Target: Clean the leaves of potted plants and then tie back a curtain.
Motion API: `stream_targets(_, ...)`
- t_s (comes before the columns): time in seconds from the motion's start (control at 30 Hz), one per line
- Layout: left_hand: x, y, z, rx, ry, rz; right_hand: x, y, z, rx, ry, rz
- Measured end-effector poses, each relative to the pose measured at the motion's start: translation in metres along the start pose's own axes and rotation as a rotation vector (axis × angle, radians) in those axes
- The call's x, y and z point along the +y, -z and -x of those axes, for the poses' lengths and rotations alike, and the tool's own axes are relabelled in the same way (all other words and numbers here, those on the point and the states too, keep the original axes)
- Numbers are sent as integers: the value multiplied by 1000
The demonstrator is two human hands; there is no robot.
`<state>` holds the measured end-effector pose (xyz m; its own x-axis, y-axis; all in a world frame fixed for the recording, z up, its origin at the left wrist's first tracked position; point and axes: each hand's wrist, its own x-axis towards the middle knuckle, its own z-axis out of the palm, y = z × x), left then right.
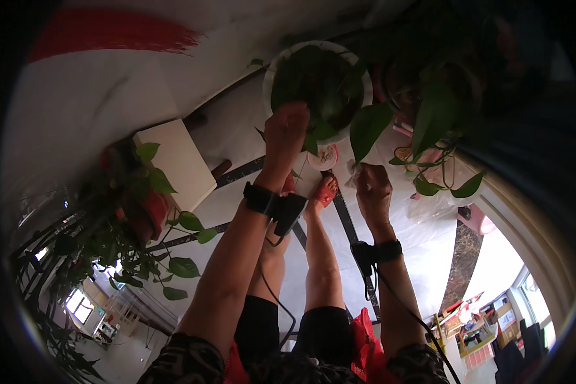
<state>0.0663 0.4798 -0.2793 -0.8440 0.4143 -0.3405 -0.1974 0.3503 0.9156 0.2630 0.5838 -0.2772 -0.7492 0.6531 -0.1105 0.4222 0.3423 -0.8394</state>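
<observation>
My left hand (pixel 288 127) is at the near left rim of a white plant pot (pixel 269 89), its curled fingers against the green leaves (pixel 317 81) of the potted plant; what they grip is hidden. My right hand (pixel 374 185) pinches a crumpled white tissue or cloth (pixel 352 174) just below a large drooping leaf (pixel 368 127). Below the pot, a small round pink-rimmed container (pixel 322 157) holds thin strands. Both wrists carry strapped black devices with cables.
A pale box (pixel 180 165) and a red pot (pixel 151 216) with trailing vines are at left. More leafy vines (pixel 437 115) hang at right, above a clear plastic bag (pixel 429 206) and a pink container (pixel 477 220). My feet in red sandals (pixel 325 192) stand on the tiled floor.
</observation>
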Motion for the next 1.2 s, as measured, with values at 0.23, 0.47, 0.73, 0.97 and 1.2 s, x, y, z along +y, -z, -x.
stream_targets(0.23,-8,-44,-26,-189,30,-180,-20,-4,-49,51,-316,-299)
stream_targets(0.47,-30,-43,-38,-149,-40,-228,6,-44,-49,21,-191,-326)
stream_targets(0.73,-31,-38,-39,-183,121,-45,7,-77,-70,76,-240,-265)
stream_targets(0.97,-38,-41,-39,-339,39,-6,-11,-69,-117,89,-419,-292)
stream_targets(1.2,-24,-33,-51,-469,9,-216,-53,-51,-158,143,-66,-199)
